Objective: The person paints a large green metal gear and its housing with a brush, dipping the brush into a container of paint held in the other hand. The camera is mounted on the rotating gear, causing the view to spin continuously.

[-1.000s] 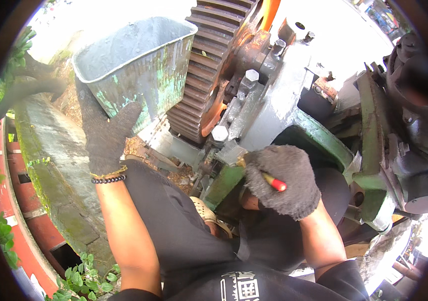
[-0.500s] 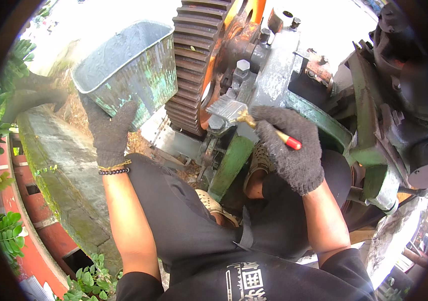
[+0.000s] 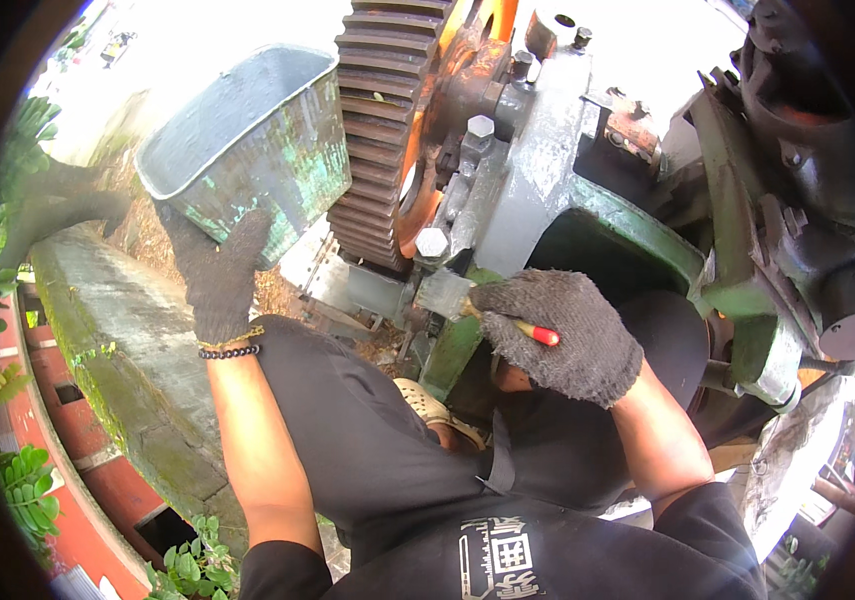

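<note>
My left hand (image 3: 227,265), in a dark knitted glove, grips the lower end of a deep rectangular metal container (image 3: 292,165). The container tilts so its grey-coated inside shows; green and bare patches mark its outer wall. In my gloved right hand (image 3: 559,330) is a paintbrush (image 3: 442,295), its wooden handle ending in a red tip. The bristles, coated grey, touch or hover near the frame just below a large bolt head (image 3: 432,243); I cannot tell which. Behind this stands the machine frame (image 3: 527,200), grey on its upper parts and green lower down.
A big toothed gear wheel (image 3: 377,130) with an orange hub rises between the container and frame. Dark machine parts (image 3: 797,230) crowd the right. At left are a mossy concrete ledge (image 3: 127,350), a red brick border (image 3: 87,470) and green plants (image 3: 32,490). My legs straddle the frame's base.
My right hand has moved down and slightly left, taking the paintbrush from over the bolt head to below it. The container has shifted slightly left.
</note>
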### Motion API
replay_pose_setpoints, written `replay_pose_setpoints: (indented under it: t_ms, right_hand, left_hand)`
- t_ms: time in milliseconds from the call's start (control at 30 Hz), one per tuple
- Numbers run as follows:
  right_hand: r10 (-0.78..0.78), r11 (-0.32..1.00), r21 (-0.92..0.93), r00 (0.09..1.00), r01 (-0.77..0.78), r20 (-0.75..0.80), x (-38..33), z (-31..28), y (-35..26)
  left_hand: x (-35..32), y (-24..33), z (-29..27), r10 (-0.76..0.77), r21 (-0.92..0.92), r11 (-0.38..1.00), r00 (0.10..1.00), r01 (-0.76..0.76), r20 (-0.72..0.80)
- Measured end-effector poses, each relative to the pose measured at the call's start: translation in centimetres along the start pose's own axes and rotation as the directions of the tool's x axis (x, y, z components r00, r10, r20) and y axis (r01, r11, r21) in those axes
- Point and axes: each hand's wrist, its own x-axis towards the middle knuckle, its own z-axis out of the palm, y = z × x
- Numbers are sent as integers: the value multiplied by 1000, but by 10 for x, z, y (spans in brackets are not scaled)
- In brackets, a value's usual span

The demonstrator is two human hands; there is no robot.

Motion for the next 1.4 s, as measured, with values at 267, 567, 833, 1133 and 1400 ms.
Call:
replay_pose_setpoints:
  t_ms: [267,567,833,1133,1400]
  right_hand:
    - [162,982,-72,974,-175,-157,1,-8,-7]
    - [-49,995,-85,999,51,23,12,15,-13]
    - [60,988,-133,984,-83,-165,14,-4,3]
    - [47,997,-54,999,-46,16,11,5,-2]
    - [137,983,-101,977,-155,-166,17,-8,-2]
  left_hand:
    - [-4,14,-2,-32,154,988,999,33,-5]
    - [-4,11,1,-90,-24,996,996,90,-2]
    - [1,16,-2,-141,134,982,990,136,28]
    - [-1,23,7,-167,79,982,985,169,-35]
    - [-2,12,1,-102,8,995,994,102,-39]
